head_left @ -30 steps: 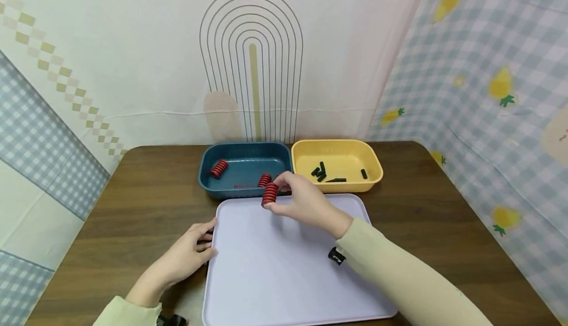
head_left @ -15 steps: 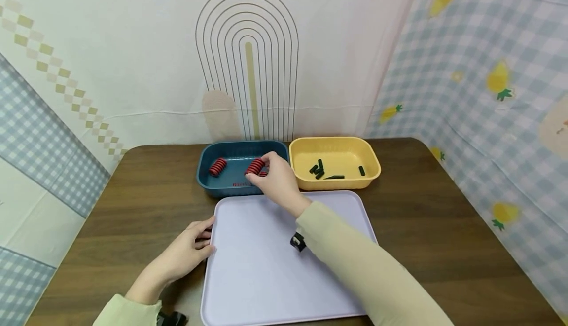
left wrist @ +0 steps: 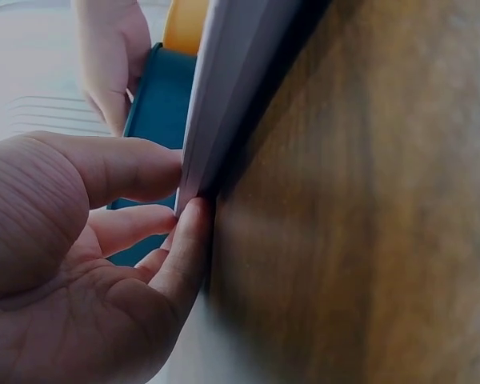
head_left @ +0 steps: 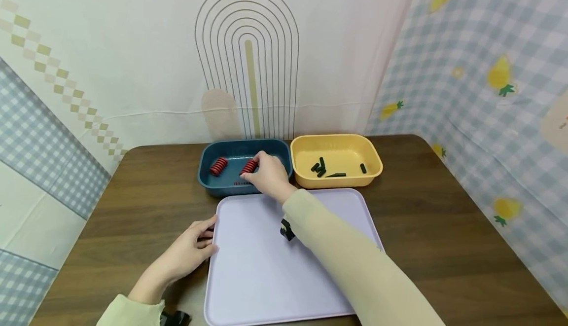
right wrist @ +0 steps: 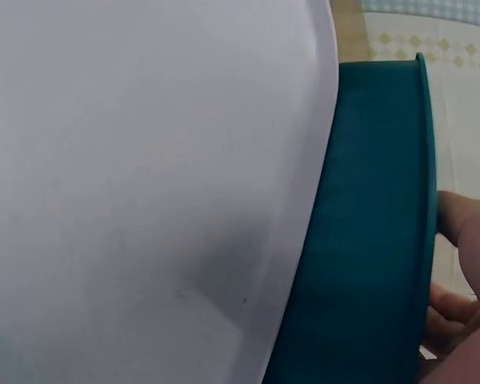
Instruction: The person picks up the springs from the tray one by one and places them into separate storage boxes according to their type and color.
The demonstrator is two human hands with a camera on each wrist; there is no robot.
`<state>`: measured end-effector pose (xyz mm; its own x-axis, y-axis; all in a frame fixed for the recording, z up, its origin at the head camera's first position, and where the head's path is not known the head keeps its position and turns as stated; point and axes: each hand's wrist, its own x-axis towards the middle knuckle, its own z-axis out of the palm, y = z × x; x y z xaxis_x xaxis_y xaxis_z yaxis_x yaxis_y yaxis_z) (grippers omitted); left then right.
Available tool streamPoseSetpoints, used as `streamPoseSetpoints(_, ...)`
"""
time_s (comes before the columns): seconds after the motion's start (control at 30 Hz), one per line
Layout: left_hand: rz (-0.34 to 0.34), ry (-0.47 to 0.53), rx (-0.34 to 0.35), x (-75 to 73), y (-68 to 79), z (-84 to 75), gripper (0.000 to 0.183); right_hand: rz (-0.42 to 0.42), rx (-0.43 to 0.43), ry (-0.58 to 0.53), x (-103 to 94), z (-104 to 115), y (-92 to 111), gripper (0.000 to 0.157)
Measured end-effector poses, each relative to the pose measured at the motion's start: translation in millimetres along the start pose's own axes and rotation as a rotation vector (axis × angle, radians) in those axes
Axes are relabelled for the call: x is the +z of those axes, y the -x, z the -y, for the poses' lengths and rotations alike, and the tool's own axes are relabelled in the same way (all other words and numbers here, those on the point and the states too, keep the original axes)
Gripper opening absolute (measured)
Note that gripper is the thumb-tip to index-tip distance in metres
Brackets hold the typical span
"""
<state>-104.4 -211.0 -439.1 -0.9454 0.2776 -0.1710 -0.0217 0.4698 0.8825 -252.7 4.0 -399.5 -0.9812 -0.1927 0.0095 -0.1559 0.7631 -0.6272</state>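
Note:
In the head view my right hand [head_left: 270, 175] reaches into the dark blue bin [head_left: 213, 188], pinching a red-and-black ringed cylinder [head_left: 248, 167] between thumb and fingers. A second such cylinder [head_left: 218, 166] lies at the left of the bin. The right wrist view shows part of this hand [right wrist: 468, 272] beyond the bin's rim; the cylinder is hidden there. My left hand [head_left: 188, 249] grips the left edge of a pale lilac tray [head_left: 266, 267]. In the left wrist view its thumb and fingertips [left wrist: 194, 220] meet at the tray's edge.
A yellow bin [head_left: 372, 173] stands right against the blue one, with several small dark green pieces [head_left: 320, 168] in it. Both bins sit behind the tray on a wooden table [head_left: 443, 247]. A fabric-covered wall [head_left: 155, 69] rises behind.
My right hand has carried the ringed cylinder leftward from above the tray's far edge and lowered it into the blue bin. The left hand stays at the tray's edge.

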Motion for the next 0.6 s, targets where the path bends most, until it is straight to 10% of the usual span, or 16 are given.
streamPoseSetpoints(0.6,-0.019,0.027,-0.007,1.7,0.4,0.8,0.066,0.065,0.023,0.083,5.5,-4.1,-8.2,0.052)
